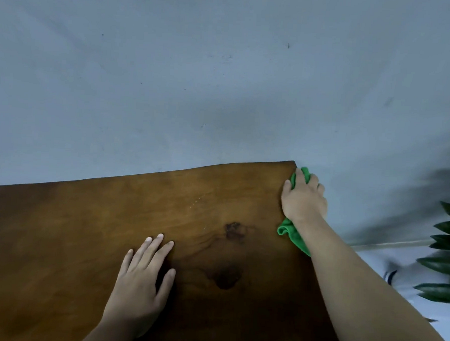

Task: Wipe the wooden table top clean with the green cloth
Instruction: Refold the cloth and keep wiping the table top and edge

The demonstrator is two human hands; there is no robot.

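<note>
A grey-blue wall (224,66) fills the far half of the view. Below it lies the wooden table top (85,228), cut off at the left and near edges of the view, so only its far edge and right edge show. Two dark knots mark the wood near the middle.

The right hand (304,200) reaches to the far right corner of the table, its forearm crossing the right edge. The left hand (140,278) lies flat on the wood, nearer and to the left, fingers straight and spread, holding nothing.

At the far right, dark plant leaves (446,260) are blurred and cut off by the frame.

The green cloth (292,235) sits on the table's right edge at that far corner, mostly hidden under the right hand, which grasps it with curled fingers. Only a bunched end by the wrist and a tip past the fingers show. Its long axis runs near to far along the right edge.
</note>
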